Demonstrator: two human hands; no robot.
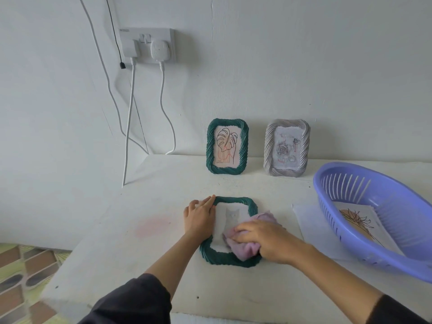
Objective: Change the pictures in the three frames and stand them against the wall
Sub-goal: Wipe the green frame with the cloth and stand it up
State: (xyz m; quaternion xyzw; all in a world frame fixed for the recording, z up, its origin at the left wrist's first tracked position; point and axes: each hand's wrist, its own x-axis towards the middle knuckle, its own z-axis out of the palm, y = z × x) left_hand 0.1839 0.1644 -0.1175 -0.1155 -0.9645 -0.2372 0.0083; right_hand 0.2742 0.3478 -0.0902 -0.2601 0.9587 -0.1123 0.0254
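Lower right, slotted lilac basket point(402, 213) holds a flower print point(357, 220); right hand point(268, 242) clutches fuzzy pink cloth point(243, 247) on ridged green frame point(228, 259); left hand point(199, 216) rests flat, fingers straight.

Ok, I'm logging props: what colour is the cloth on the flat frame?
The cloth is pale pink; the head view shows it.

Basket point(397, 206) past the right edge — lying frame point(219, 258) partly under cloth point(243, 250)

Soft even daylight, faint shadows, wide-angle edge curvature
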